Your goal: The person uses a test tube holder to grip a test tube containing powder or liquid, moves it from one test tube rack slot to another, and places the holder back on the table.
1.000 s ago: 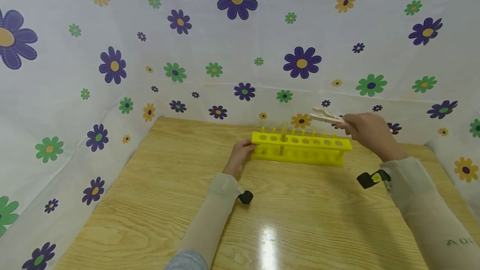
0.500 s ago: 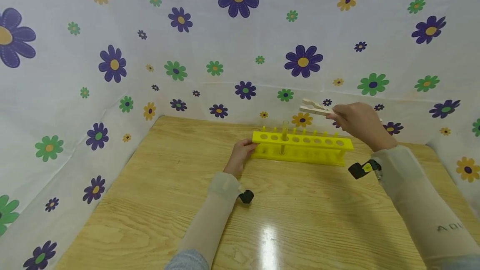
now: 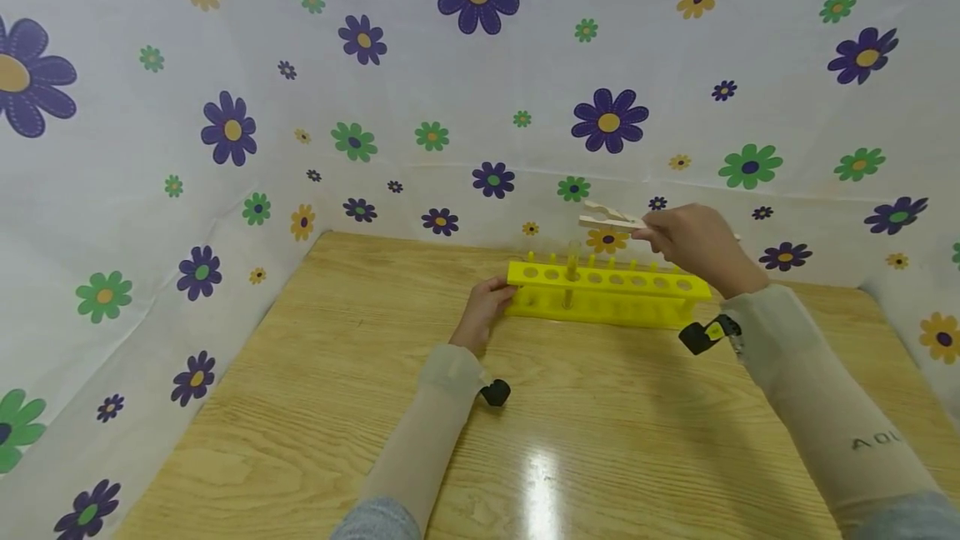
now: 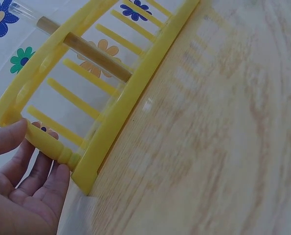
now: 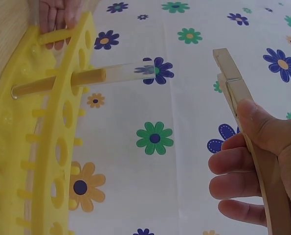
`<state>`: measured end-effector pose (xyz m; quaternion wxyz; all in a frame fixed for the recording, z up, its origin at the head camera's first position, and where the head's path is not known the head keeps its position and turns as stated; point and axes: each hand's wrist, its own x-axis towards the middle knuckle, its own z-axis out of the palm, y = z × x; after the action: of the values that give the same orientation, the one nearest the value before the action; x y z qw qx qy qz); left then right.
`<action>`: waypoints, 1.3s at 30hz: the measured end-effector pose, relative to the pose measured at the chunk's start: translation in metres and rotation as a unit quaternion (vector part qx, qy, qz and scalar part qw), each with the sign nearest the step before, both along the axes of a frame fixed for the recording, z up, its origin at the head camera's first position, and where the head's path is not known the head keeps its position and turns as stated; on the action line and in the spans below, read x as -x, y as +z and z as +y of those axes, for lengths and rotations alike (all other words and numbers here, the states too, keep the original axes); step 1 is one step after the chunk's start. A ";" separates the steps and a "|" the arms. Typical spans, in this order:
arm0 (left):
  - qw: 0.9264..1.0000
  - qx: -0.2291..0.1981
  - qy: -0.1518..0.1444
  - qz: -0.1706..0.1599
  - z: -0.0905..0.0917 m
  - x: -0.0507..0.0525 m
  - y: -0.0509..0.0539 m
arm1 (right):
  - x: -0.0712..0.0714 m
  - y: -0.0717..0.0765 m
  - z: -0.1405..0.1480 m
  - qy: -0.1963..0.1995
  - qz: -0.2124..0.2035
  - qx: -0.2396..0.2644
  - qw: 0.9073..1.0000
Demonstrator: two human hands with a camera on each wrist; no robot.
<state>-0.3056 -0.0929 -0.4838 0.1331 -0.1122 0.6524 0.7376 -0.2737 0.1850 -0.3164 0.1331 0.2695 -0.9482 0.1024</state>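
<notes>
My left hand (image 3: 482,315) holds the left end post of a yellow test tube rack (image 3: 626,290), which stands upright on the table. In the left wrist view, the fingers curl round this post (image 4: 47,143) with the thumb at its top. One glass test tube (image 5: 89,77) with brown contents stands in a hole near the rack's left end, its clear top sticking out. My right hand (image 3: 697,248) grips a wooden test tube holder (image 3: 603,223) above the rack. The holder's tips point left, above and slightly right of the tube, apart from it.
The rack's other holes hold no tubes, and a row of yellow pegs (image 4: 74,98) stands along its back. A flower-patterned white sheet (image 3: 420,90) hangs close behind and at the sides of the wooden table (image 3: 360,407).
My right hand has moved left with the test tube holder, bringing its tips closer to the tube; it rose a little, then sank slightly. My left hand and the rack stay in place.
</notes>
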 end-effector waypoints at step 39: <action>1.000 0.003 -0.001 0.016 0.000 -0.001 -0.001 | 0.011 -0.017 -0.018 0.007 -0.041 0.007 0.999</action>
<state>-0.3045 -0.0932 -0.4846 0.1229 -0.0998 0.6565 0.7375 -0.2849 0.1665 -0.3336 0.0955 0.2712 -0.9501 0.1207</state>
